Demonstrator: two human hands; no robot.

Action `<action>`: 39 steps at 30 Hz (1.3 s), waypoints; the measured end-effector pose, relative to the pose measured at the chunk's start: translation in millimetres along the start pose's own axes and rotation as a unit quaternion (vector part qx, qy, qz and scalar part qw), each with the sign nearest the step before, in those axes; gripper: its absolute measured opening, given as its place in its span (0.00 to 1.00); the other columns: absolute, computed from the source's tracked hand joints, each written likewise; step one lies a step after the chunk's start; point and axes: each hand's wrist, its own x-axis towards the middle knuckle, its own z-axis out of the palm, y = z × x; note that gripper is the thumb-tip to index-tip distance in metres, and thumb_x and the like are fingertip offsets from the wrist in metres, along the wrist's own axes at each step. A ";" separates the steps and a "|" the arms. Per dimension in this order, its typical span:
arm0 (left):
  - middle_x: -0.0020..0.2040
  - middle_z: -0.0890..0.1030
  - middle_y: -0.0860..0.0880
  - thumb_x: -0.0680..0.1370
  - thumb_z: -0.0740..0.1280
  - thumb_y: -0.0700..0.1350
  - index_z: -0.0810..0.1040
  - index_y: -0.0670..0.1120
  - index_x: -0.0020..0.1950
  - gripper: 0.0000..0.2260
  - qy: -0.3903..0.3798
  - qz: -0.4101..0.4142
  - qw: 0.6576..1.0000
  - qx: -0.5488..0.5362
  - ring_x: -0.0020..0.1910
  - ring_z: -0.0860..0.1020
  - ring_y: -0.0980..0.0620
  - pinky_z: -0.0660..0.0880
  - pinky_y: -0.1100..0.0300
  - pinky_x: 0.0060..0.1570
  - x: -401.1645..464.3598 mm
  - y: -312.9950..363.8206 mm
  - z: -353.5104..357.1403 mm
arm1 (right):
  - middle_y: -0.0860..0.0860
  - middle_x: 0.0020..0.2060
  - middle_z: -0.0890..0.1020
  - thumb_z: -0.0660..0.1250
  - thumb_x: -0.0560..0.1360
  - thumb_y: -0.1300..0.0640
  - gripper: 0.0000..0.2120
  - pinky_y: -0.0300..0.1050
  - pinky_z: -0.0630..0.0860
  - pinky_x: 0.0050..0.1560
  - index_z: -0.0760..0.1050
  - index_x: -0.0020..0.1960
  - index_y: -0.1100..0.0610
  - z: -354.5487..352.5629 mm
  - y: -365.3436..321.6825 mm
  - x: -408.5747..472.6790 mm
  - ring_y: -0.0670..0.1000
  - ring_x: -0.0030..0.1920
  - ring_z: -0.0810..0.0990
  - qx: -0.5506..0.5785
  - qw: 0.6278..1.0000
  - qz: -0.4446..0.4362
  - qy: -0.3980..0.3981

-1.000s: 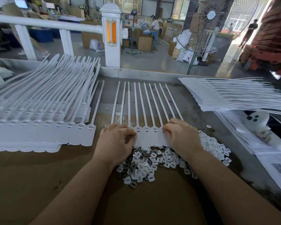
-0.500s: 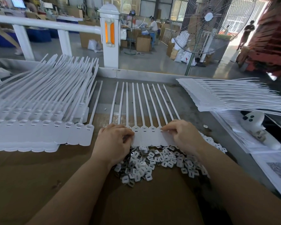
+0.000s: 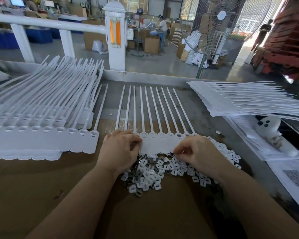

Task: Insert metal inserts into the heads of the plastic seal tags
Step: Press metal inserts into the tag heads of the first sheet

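Two hands are curled over a row of seal tags (image 3: 160, 142): the left hand (image 3: 118, 150) grips its edge, while something tiny is pinched by the right hand (image 3: 199, 154) above the inserts (image 3: 155, 173).

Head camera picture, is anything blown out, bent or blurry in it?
Head view: daylight through the doorway at the upper right is overexposed; the white railing bows from wide-angle distortion; the seal tags, the inserts, the left hand and the right hand look sharp and evenly lit.
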 end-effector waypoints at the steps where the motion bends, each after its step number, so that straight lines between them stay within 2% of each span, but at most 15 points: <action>1: 0.53 0.79 0.59 0.77 0.65 0.50 0.81 0.54 0.54 0.09 0.000 -0.001 1.000 0.000 0.56 0.71 0.55 0.62 0.56 0.59 -0.2 -0.2 0.0 | 0.42 0.40 0.78 0.71 0.72 0.56 0.06 0.30 0.70 0.44 0.82 0.48 0.51 -0.3 -0.9 -0.3 0.40 0.39 0.76 -0.001 1.000 0.001 -0.007; 4: 0.54 0.80 0.58 0.76 0.65 0.49 0.82 0.54 0.53 0.08 0.002 -0.002 1.000 -0.002 0.56 0.72 0.55 0.64 0.55 0.60 0.0 -0.6 0.2 | 0.44 0.42 0.78 0.71 0.72 0.54 0.05 0.34 0.71 0.45 0.82 0.48 0.51 0.5 -1.2 -1.5 0.41 0.41 0.76 -0.014 1.000 0.009 -0.018; 7: 0.54 0.80 0.58 0.76 0.65 0.50 0.82 0.54 0.54 0.09 0.001 -0.001 1.000 0.000 0.56 0.72 0.55 0.65 0.54 0.60 0.4 -0.7 0.7 | 0.44 0.41 0.78 0.72 0.71 0.54 0.02 0.31 0.69 0.41 0.79 0.43 0.49 0.7 -1.4 -2.8 0.41 0.40 0.75 -0.004 1.000 0.014 -0.012; 8: 0.53 0.80 0.58 0.76 0.65 0.50 0.82 0.54 0.54 0.09 0.002 -0.001 1.000 0.000 0.56 0.72 0.55 0.64 0.54 0.60 0.5 -0.7 0.9 | 0.44 0.40 0.77 0.71 0.71 0.55 0.04 0.30 0.68 0.40 0.77 0.41 0.49 0.5 -1.2 -3.3 0.41 0.39 0.75 0.007 1.000 0.016 -0.005; 11: 0.53 0.80 0.58 0.76 0.66 0.50 0.82 0.54 0.53 0.08 0.006 -0.001 1.000 -0.001 0.55 0.72 0.54 0.65 0.53 0.60 0.4 -0.9 1.5 | 0.45 0.38 0.79 0.69 0.73 0.59 0.08 0.30 0.70 0.40 0.74 0.39 0.49 -1.3 0.0 -3.7 0.42 0.39 0.77 0.069 0.997 0.021 0.037; 15: 0.52 0.81 0.58 0.76 0.66 0.49 0.82 0.53 0.52 0.08 0.009 -0.001 1.000 -0.002 0.55 0.72 0.54 0.66 0.53 0.59 -0.1 -1.1 1.5 | 0.49 0.37 0.81 0.69 0.73 0.63 0.07 0.35 0.75 0.40 0.76 0.41 0.52 -3.4 2.4 -4.9 0.44 0.37 0.79 0.189 0.977 0.048 0.086; 19: 0.52 0.80 0.58 0.76 0.66 0.49 0.82 0.53 0.53 0.08 0.010 -0.004 1.000 -0.003 0.55 0.72 0.54 0.65 0.54 0.59 0.0 -0.5 1.2 | 0.49 0.37 0.83 0.70 0.72 0.64 0.08 0.32 0.77 0.40 0.80 0.44 0.51 -5.3 5.1 -7.2 0.43 0.37 0.81 0.268 0.956 0.071 0.093; 24: 0.53 0.80 0.58 0.76 0.66 0.49 0.82 0.53 0.53 0.08 0.010 -0.007 1.000 -0.004 0.55 0.71 0.54 0.64 0.54 0.59 -0.2 0.3 0.4 | 0.50 0.37 0.84 0.72 0.70 0.64 0.07 0.32 0.77 0.38 0.80 0.43 0.52 -3.3 6.8 -6.4 0.45 0.38 0.82 0.318 0.937 0.092 0.110; 28: 0.52 0.80 0.58 0.76 0.66 0.49 0.82 0.53 0.53 0.08 0.014 -0.006 1.000 -0.007 0.55 0.71 0.54 0.65 0.54 0.59 -0.2 0.7 0.4 | 0.49 0.34 0.83 0.70 0.72 0.65 0.06 0.33 0.78 0.39 0.81 0.42 0.54 -2.4 9.4 -0.1 0.47 0.36 0.81 0.290 0.941 0.096 0.143; 34: 0.50 0.81 0.58 0.75 0.68 0.47 0.83 0.52 0.51 0.07 0.018 0.002 1.000 -0.019 0.51 0.71 0.56 0.68 0.52 0.59 -1.0 0.0 -0.1 | 0.48 0.39 0.82 0.69 0.73 0.64 0.04 0.24 0.71 0.38 0.81 0.46 0.58 -1.6 17.3 27.7 0.39 0.39 0.78 0.160 0.972 0.080 0.151; 36: 0.50 0.81 0.58 0.75 0.68 0.47 0.83 0.53 0.52 0.07 0.019 0.004 1.000 -0.017 0.51 0.70 0.57 0.68 0.51 0.59 -1.0 -0.3 -0.1 | 0.48 0.39 0.82 0.69 0.72 0.63 0.04 0.25 0.69 0.38 0.81 0.46 0.58 -1.2 21.0 36.9 0.41 0.38 0.77 0.127 0.977 0.092 0.144; 39: 0.51 0.80 0.58 0.76 0.67 0.47 0.83 0.53 0.52 0.08 0.015 0.002 1.000 -0.015 0.52 0.70 0.57 0.67 0.52 0.59 -0.6 -0.5 -0.1 | 0.51 0.41 0.82 0.69 0.73 0.63 0.03 0.33 0.69 0.42 0.81 0.46 0.59 -0.8 24.8 47.4 0.46 0.41 0.78 0.083 0.984 0.107 0.118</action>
